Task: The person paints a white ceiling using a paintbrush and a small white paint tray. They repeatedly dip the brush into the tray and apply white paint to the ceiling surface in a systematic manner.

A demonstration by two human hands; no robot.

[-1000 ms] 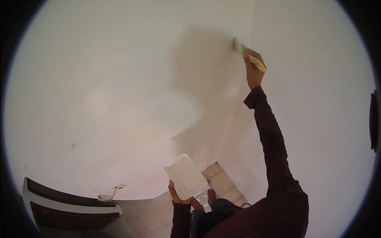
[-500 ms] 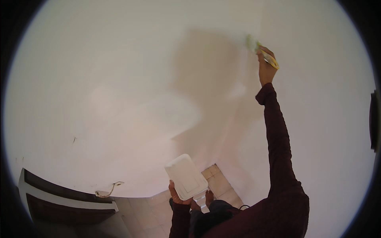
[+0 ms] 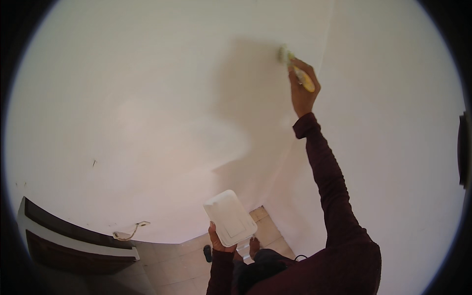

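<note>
My right hand [image 3: 305,88] is raised toward the wall and closed round the yellow handle of a paintbrush [image 3: 305,80]. The brush's pale, blurred bristles meet the white wall [image 3: 162,88] a little left of the corner where two walls join. Low in front of my body, my left hand [image 3: 221,242] grips a white rectangular plastic tray [image 3: 228,216] by its near left edge. The tray is shallow with rounded corners, and its inside looks whitish. Most of my left fingers are hidden beneath it.
A dark cabinet with a white frame [image 3: 78,238] stands at the lower left. Just above it, a socket with a cable [image 3: 132,232] is on the wall. A dark slipper [image 3: 208,253] lies on the tiled floor [image 3: 177,260]. Something dark [image 3: 462,150] juts in at the far right.
My right hand has swept the paintbrush leftward along the wall, away from the corner. The tray in my left hand stays nearly in place. The view has shifted slightly, showing more of the slipper.
</note>
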